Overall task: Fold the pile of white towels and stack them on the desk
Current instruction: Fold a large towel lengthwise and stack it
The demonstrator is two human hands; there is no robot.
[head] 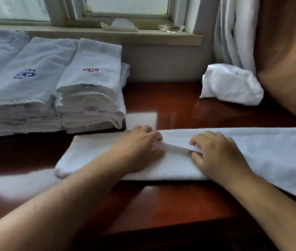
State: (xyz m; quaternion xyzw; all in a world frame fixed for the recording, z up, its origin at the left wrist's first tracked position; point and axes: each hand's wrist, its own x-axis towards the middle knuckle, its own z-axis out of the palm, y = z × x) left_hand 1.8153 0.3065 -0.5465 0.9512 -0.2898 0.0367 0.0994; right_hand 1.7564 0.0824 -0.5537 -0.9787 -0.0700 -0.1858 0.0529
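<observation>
At the desk [170, 105], you are pinching a fold of the white towel [179, 165] with your left hand [140, 147] and right hand [216, 154] — fingers [200, 137] curled on it — its long axis running left-right, the unfolded length trailing rightward.

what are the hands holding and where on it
The left hand and right hand both pinch the white towel at a raised fold near its middle.

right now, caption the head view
Left hand and right hand pinch a towel on the desk beside folded stacks
</observation>
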